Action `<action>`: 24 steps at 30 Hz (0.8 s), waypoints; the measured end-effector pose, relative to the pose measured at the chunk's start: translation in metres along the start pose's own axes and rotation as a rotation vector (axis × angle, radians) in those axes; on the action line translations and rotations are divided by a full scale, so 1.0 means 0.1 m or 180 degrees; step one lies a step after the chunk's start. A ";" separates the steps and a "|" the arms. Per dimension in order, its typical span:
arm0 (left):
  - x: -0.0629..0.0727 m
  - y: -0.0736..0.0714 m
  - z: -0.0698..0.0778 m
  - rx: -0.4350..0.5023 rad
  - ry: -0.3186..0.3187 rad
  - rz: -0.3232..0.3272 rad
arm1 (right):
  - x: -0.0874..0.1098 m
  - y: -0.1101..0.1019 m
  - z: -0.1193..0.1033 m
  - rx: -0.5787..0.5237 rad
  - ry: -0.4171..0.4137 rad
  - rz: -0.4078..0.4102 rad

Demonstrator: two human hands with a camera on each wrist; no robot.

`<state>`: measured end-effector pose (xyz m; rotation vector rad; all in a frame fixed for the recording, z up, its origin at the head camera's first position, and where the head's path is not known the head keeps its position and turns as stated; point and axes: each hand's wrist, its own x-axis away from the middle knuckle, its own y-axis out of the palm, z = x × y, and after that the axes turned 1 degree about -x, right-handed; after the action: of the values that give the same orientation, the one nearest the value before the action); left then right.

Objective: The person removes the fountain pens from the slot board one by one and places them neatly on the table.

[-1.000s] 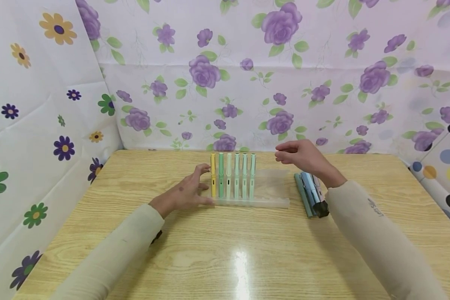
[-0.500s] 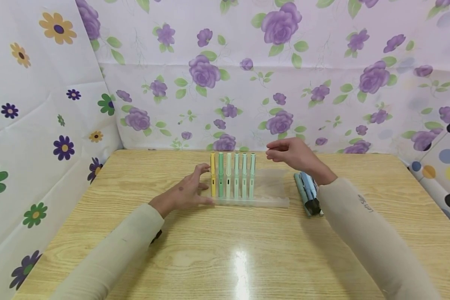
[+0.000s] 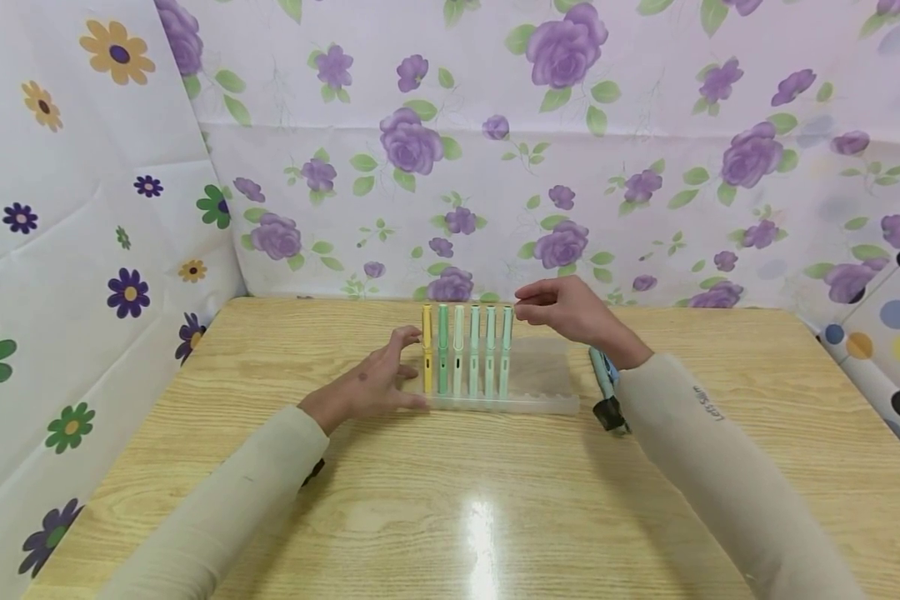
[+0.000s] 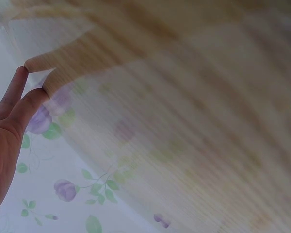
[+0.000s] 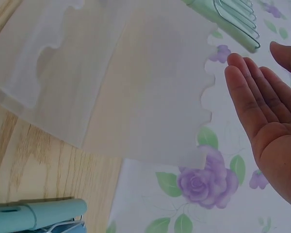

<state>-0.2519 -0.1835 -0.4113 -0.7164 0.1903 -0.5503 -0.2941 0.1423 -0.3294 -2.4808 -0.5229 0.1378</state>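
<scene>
A translucent pen stand is on the table with a row of upright capped pens, running from a yellow pen through green to the mint pen on the right. At the stand's left end my left hand holds it, thumb at the front base and fingers toward the back. My right hand hovers beside the mint pen's cap. The right wrist view shows its fingers straight, with nothing held, near the mint caps. Blur hides the left hand's contact in its wrist view.
More pens lie on the table right of the stand, mostly hidden under my right forearm. In the right wrist view, a teal pen lies beside the stand. A flowered cloth hangs behind the wooden table.
My right hand has moved left, from above the stand's right end to beside the rightmost upright pen. Its sleeve now covers more of the lying pens. The left hand has stayed put.
</scene>
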 end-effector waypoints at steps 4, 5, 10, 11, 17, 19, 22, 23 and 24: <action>0.00 0.00 0.00 0.0016 0.0009 0.0000 | -0.01 0.04 -0.01 0.0081 -0.0071 0.0006; 0.00 0.00 0.00 0.0022 0.0006 -0.0001 | -0.02 0.05 -0.01 0.0102 -0.0090 0.0003; 0.00 0.00 -0.01 0.0029 0.0004 0.0006 | -0.02 0.08 -0.01 0.0156 -0.0155 -0.0007; 0.00 0.00 -0.01 0.0032 0.0003 0.0004 | -0.02 0.09 -0.01 0.0150 -0.0174 -0.0009; -0.01 0.00 -0.01 0.0028 0.0010 0.0003 | -0.02 0.09 0.00 0.0122 -0.0242 -0.0021; -0.01 0.01 -0.01 0.0027 0.0006 0.0000 | -0.02 0.09 0.00 0.0141 -0.0254 -0.0003; -0.01 0.01 -0.01 0.0032 -0.0010 0.0000 | -0.01 0.06 0.00 0.0145 -0.0247 0.0036; -0.01 0.01 -0.01 0.0034 -0.0012 0.0001 | -0.01 0.05 -0.01 0.0139 -0.0236 0.0060; -0.01 0.01 -0.01 0.0028 -0.0017 0.0004 | -0.01 0.03 -0.01 0.0132 -0.0227 0.0082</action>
<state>-0.2527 -0.1832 -0.4129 -0.7091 0.1833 -0.5478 -0.2937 0.1386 -0.3303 -2.4499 -0.5128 0.2457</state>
